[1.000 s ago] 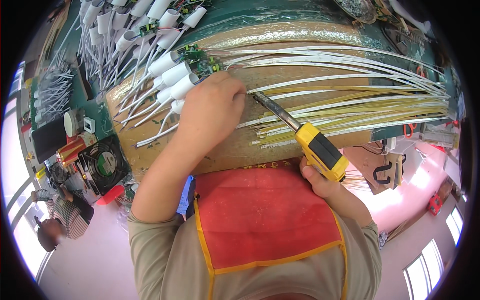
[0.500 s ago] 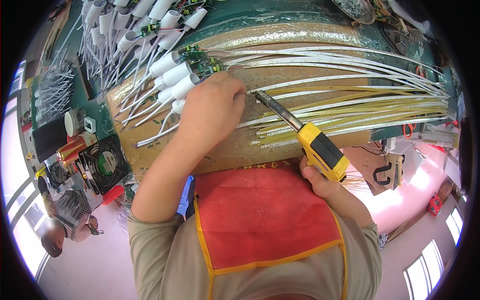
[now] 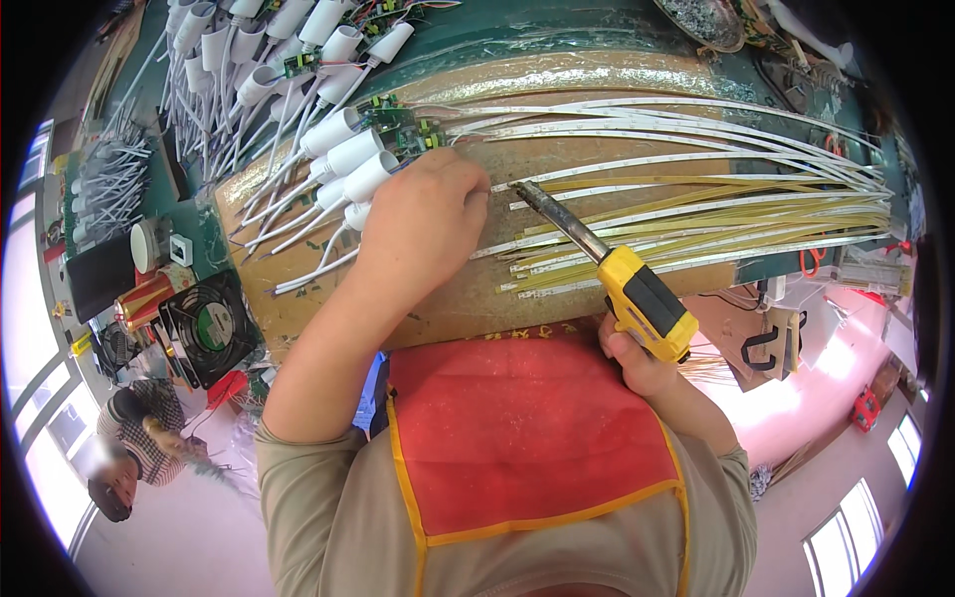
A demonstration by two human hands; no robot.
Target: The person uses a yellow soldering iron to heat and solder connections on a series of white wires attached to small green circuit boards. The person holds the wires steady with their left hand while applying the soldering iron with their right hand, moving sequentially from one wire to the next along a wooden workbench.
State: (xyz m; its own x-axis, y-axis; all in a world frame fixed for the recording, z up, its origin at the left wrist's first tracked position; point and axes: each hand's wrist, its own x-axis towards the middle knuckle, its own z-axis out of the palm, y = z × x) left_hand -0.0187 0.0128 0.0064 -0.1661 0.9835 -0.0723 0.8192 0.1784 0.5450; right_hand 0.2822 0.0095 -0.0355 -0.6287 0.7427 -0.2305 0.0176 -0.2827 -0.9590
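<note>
My right hand (image 3: 642,363) is wrapped round the yellow and black handle of a soldering iron (image 3: 647,303). The iron's dark tip points up and left and rests at the end of a white LED strip (image 3: 647,162). Just left of that tip, my left hand (image 3: 423,211) is closed in a pinch; what its fingers hold is hidden by the hand. Beside and behind it lie white plastic lamp caps (image 3: 353,152) with white wires and small green circuit boards (image 3: 393,124). Several white and yellow LED strips (image 3: 696,204) fan out to the right over the brown board (image 3: 438,298).
More white lamp caps (image 3: 274,85) are heaped at the back left. A black fan (image 3: 207,328) stands at the left edge of the bench. At the far right lie orange-handled scissors (image 3: 813,261); a metal dish (image 3: 708,22) sits at the back. Another person (image 3: 139,438) is at the lower left.
The soldering iron has shifted slightly right and down, its tip still close to my left fingers. My left hand has barely moved. The person at the lower left has moved an arm.
</note>
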